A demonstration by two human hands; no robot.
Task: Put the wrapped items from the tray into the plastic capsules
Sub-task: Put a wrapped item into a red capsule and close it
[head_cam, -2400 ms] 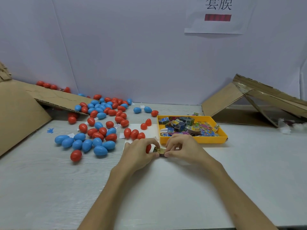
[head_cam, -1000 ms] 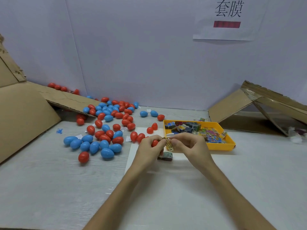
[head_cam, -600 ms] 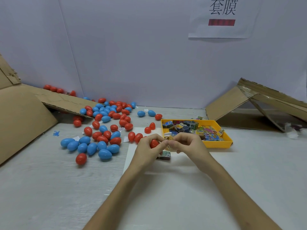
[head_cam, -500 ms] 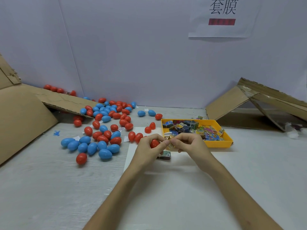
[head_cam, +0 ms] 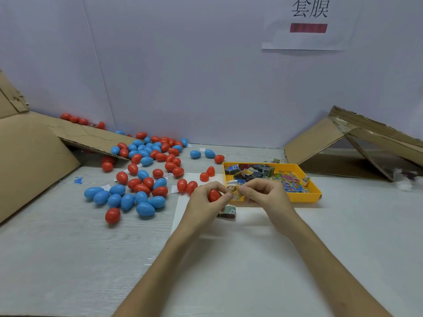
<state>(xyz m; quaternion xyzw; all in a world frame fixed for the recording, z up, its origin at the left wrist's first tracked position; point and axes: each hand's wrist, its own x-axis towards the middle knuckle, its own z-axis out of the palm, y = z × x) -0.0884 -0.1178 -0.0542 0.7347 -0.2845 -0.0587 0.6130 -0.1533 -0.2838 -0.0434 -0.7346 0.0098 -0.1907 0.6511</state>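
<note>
My left hand (head_cam: 202, 201) curls around a red capsule (head_cam: 213, 195), its fingertips meeting the small yellow wrapped item (head_cam: 235, 193) that my right hand (head_cam: 266, 194) pinches between thumb and forefinger. Both hands are raised above a white sheet (head_cam: 183, 213) on the counter (head_cam: 68, 259), just in front of the yellow tray (head_cam: 317, 193), which is full of more wrapped pieces. A second wrapped piece (head_cam: 228, 211) lies on the sheet beneath my left fingers. Loose red and blue capsules (head_cam: 137, 179) are scattered to the left, some under a leaning cardboard flap (head_cam: 91, 136).
</note>
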